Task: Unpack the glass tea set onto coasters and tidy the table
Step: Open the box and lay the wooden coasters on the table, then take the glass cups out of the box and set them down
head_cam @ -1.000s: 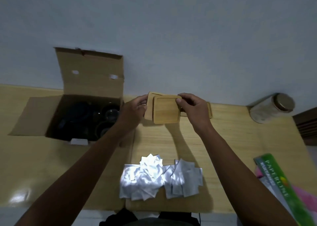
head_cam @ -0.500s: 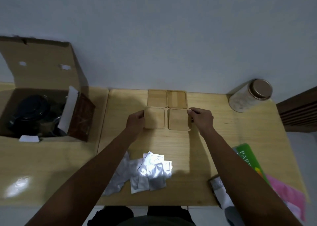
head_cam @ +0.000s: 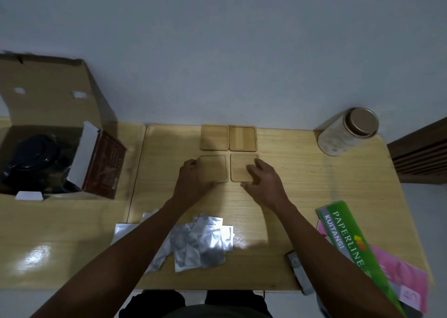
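Both hands are down flat on the desk [head_cam: 302, 172], each resting on one wooden coaster: the left hand [head_cam: 193, 181] lies loose over the near-left coaster [head_cam: 214, 169], fingers curled at its edge, and the right hand [head_cam: 263, 182] is spread with fingertips on the near-right coaster [head_cam: 243, 166]. Neither grips anything; they look to be nudging the pair square. Just behind, two more coasters [head_cam: 228, 138] sit touching side by side near the wall, so the four make a neat grid, presumably one spot per glass piece.

None of the glassware is out yet. It waits in the open cardboard box [head_cam: 48, 95] at the left, where a dark round shape [head_cam: 33, 155] shows, too dim to identify. Silver foil packets [head_cam: 205, 240] lie heaped at the near edge, apart from the coasters, likely left for tidying later. A metal-lidded jar [head_cam: 348, 131] stands at the back right, and a green receipt book [head_cam: 348, 240] lies near right.
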